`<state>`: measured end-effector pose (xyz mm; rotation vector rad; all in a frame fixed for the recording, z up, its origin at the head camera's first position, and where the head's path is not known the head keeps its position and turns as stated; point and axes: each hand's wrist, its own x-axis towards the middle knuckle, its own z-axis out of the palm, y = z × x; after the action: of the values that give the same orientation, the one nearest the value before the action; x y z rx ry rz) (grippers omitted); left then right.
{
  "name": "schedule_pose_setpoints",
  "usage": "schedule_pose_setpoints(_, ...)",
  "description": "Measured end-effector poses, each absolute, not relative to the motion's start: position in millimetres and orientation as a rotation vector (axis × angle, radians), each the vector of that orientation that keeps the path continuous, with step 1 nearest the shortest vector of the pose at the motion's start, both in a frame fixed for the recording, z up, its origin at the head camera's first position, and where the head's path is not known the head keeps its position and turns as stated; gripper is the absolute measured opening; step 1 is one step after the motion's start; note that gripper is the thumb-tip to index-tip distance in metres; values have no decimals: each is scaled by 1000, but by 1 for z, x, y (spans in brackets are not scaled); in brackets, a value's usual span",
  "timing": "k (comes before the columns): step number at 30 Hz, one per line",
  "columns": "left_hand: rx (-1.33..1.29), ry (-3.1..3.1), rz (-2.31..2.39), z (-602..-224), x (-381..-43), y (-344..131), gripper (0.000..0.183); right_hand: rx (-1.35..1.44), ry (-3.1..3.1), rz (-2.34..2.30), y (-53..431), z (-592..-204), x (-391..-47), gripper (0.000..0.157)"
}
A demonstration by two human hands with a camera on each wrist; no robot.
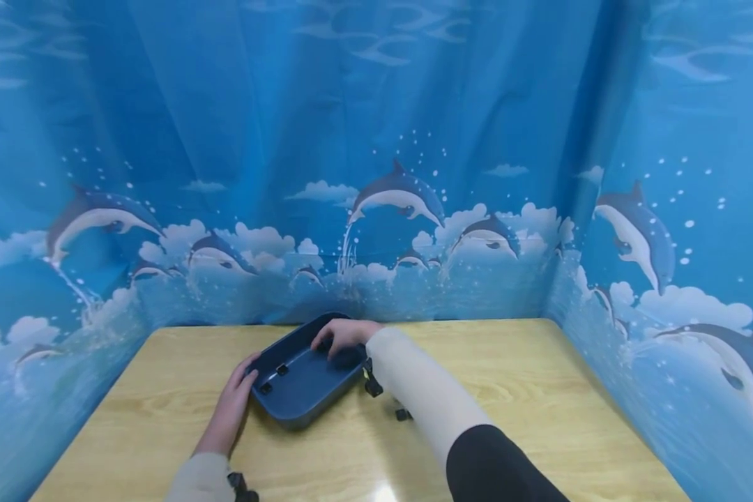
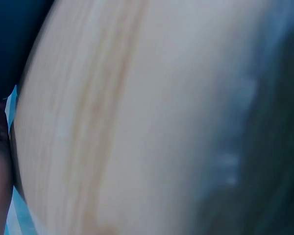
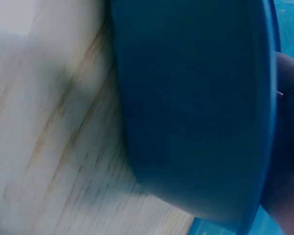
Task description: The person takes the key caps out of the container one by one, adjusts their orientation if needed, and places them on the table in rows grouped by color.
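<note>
Currently, tray (image 1: 310, 394): dark blue, slantwise at the far side of the wood-grain table (image 1: 539, 418).
Left hand (image 1: 235, 390): at the tray's left rim, fingers and thumb touching it; cannot tell whether they clamp the wall.
Right hand (image 1: 349, 333): dips into the tray's far right part, fingers bent, thumb and forefinger apart; cannot tell whether anything is pinched.
Black pieces (image 1: 282, 369): two, small, inside the tray by its left wall, near each other.
Curtain (image 1: 276, 139): blue, dolphin-printed, behind and at both sides.
</note>
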<state>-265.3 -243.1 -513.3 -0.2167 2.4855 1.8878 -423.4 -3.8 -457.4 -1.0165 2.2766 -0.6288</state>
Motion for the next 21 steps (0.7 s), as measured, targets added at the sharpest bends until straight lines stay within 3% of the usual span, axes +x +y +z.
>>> schedule_pose_setpoints(10, -246, 2495, 1853, -515, -266, -243, 55, -1050, 2264, -518, -2, -461, -424, 39)
schedule_pose_setpoints(21, -203, 2492, 1879, -517, -266, -245, 55, -983, 2244, -568, 1, -465, -419, 22)
